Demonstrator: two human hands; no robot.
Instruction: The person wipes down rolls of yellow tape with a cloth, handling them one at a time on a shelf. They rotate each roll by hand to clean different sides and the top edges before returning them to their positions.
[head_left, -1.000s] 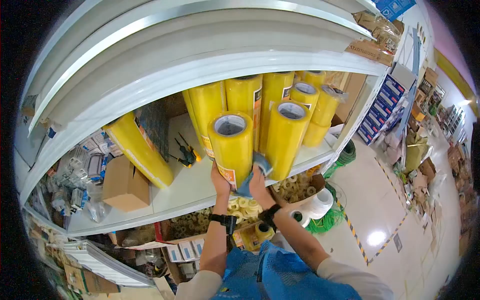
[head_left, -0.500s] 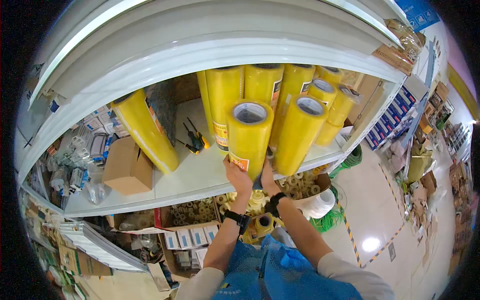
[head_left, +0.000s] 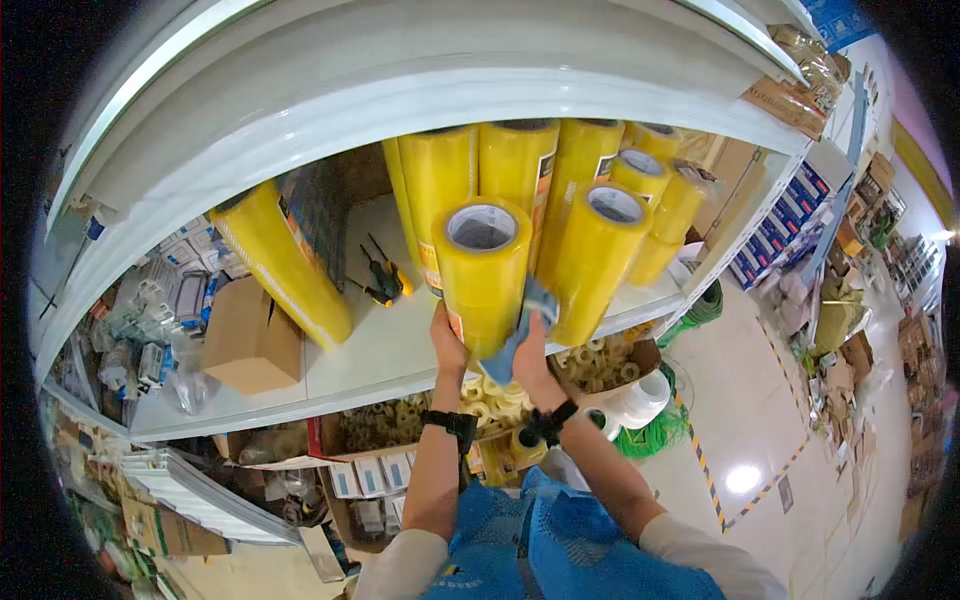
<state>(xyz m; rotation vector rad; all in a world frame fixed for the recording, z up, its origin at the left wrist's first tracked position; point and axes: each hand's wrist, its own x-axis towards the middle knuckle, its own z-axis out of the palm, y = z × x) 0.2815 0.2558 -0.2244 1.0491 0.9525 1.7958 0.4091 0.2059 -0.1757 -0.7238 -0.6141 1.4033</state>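
Reappeared, the blue cloth (head_left: 522, 325) sits clamped in the right hand (head_left: 530, 355) against the yellow roll (head_left: 482, 270).

yellow film roll (head_left: 483, 275): glossy plastic wrap | blue rag (head_left: 522, 325): soft cloth | shelf (head_left: 380, 350): smooth white | box (head_left: 250, 338): matt cardboard

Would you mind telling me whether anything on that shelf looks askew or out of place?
One yellow roll leans steeply by itself at the left, apart from the upright rolls. Two screwdrivers lie loose on the shelf between them. The left hand steadies the front roll.
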